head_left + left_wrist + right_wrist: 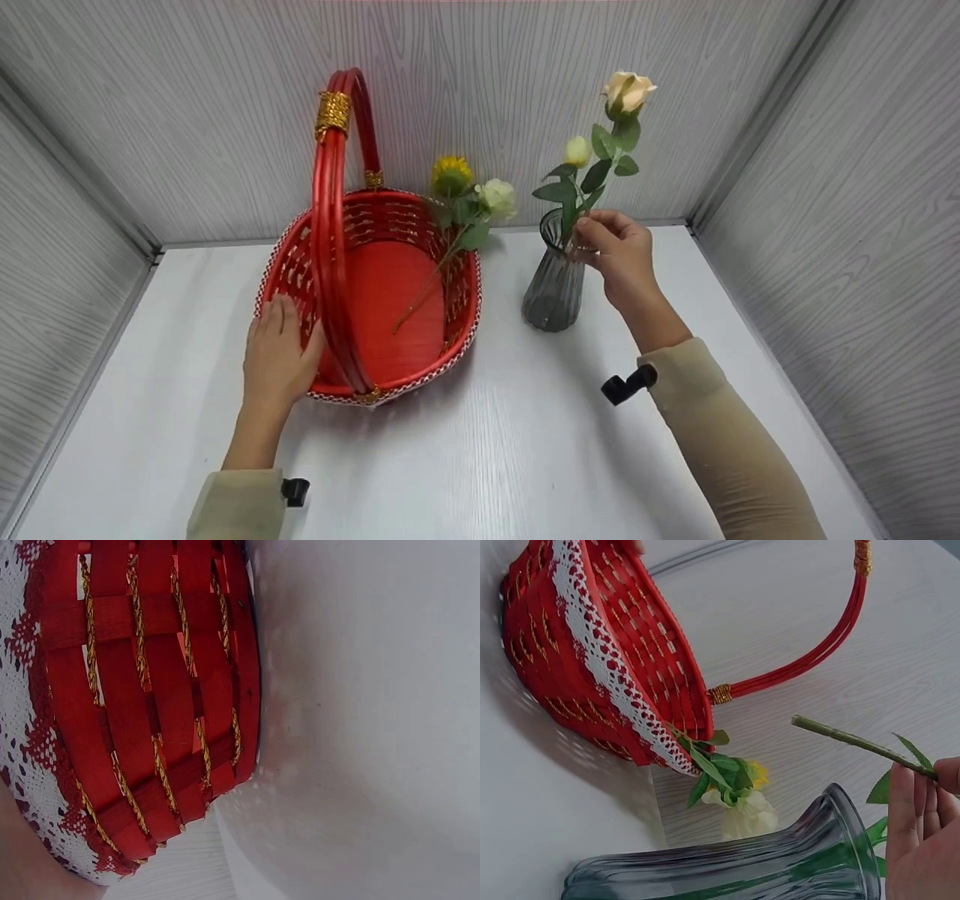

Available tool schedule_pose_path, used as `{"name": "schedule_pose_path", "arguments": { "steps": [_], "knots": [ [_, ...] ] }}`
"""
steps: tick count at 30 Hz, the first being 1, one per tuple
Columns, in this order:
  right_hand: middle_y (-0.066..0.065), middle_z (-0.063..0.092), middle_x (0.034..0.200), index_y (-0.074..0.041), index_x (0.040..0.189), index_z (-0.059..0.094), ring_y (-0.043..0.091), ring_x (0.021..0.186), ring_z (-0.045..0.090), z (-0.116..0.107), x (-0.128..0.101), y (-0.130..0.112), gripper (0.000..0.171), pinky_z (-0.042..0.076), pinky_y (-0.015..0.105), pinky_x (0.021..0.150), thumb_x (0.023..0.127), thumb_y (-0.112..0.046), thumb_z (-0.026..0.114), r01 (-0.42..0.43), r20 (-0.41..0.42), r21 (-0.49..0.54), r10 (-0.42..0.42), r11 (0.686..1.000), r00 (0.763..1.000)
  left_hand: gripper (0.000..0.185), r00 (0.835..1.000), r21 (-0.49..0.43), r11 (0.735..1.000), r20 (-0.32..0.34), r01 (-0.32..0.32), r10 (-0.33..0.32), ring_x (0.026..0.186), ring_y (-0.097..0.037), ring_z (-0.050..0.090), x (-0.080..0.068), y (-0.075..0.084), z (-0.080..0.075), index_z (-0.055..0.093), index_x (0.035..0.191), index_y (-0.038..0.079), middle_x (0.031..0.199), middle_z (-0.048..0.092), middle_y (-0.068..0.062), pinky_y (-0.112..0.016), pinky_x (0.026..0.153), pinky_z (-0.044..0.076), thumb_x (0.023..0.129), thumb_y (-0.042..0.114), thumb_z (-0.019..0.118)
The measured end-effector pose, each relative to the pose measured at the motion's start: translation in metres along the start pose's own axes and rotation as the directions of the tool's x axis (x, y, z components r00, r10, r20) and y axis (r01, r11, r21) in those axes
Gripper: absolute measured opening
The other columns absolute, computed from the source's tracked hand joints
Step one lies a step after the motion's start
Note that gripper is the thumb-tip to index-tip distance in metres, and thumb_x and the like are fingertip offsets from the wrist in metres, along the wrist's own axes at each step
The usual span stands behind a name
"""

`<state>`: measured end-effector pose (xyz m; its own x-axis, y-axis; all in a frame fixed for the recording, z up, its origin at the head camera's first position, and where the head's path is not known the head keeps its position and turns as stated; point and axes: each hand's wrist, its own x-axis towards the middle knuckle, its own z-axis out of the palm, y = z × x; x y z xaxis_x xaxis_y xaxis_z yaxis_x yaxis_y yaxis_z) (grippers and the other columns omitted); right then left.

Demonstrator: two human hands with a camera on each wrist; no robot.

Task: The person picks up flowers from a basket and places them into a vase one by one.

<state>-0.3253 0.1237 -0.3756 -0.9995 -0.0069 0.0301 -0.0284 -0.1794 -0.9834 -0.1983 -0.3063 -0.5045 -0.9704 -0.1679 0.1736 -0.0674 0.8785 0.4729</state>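
Observation:
My right hand (611, 244) pinches the green stem (855, 741) of a cream rose (628, 91) and holds it upright just above the mouth of a ribbed grey glass vase (553, 289). In the right wrist view the stem's cut end hangs over the vase's rim (832, 804). My left hand (279, 352) lies flat with straight fingers against the near left wall of a red woven basket (375, 300) with a tall red handle (334, 202). A yellow flower (451, 174) and a white flower (497, 196) lean over the basket's far right rim.
The white table (480, 450) is boxed in by grey wood-grain walls at the back and both sides. A white lace trim (30, 765) runs along the basket's rim. Basket and vase stand a short gap apart.

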Motion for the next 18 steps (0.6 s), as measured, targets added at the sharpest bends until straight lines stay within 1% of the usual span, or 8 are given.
{"name": "schedule_pose_path", "arguments": {
  "steps": [5, 10, 13, 18],
  "knots": [
    [0.008, 0.062, 0.092, -0.002, 0.103, 0.064, 0.017, 0.08, 0.063, -0.006, 0.009, 0.0, 0.014, 0.06, 0.028, 0.066, 0.092, -0.008, 0.069, -0.034, -0.047, -0.029, 0.033, 0.999, 0.998, 0.075, 1.0, -0.004, 1.0, -0.009, -0.006, 0.006, 0.149, -0.048, 0.016, -0.001, 0.0, 0.001, 0.025, 0.152, -0.012, 0.158, 0.022, -0.033, -0.06, 0.121, 0.011, 0.104, 0.045, 0.034],
    [0.008, 0.066, 0.089, -0.001, 0.104, 0.063, 0.016, 0.078, 0.065, -0.014, 0.016, -0.001, 0.018, 0.06, 0.027, 0.067, 0.089, -0.006, 0.072, -0.055, -0.068, -0.018, 0.054, 0.998, 0.996, 0.076, 1.0, -0.004, 1.0, -0.009, -0.01, 0.01, 0.149, -0.048, 0.016, -0.001, 0.0, 0.002, 0.025, 0.151, -0.012, 0.158, 0.023, -0.033, -0.061, 0.121, 0.012, 0.104, 0.046, 0.034],
    [0.008, 0.067, 0.087, 0.0, 0.105, 0.061, 0.016, 0.077, 0.067, -0.016, 0.021, -0.004, 0.021, 0.06, 0.026, 0.068, 0.089, -0.006, 0.073, -0.046, -0.068, -0.008, 0.045, 0.999, 0.997, 0.075, 1.0, -0.002, 1.0, -0.006, -0.008, 0.008, 0.149, -0.048, 0.016, -0.001, 0.0, 0.001, 0.025, 0.152, -0.012, 0.158, 0.023, -0.033, -0.061, 0.121, 0.012, 0.104, 0.046, 0.034],
    [0.008, 0.066, 0.089, -0.001, 0.105, 0.062, 0.017, 0.079, 0.067, -0.016, 0.03, -0.012, 0.02, 0.06, 0.026, 0.07, 0.09, -0.006, 0.072, -0.001, -0.093, -0.013, 0.0, 1.0, 0.996, 0.075, 1.0, -0.01, 1.0, -0.008, -0.009, 0.009, 0.149, -0.048, 0.017, 0.0, 0.001, 0.0, 0.025, 0.152, -0.012, 0.158, 0.023, -0.033, -0.061, 0.121, 0.012, 0.104, 0.045, 0.034]
  ]
}}
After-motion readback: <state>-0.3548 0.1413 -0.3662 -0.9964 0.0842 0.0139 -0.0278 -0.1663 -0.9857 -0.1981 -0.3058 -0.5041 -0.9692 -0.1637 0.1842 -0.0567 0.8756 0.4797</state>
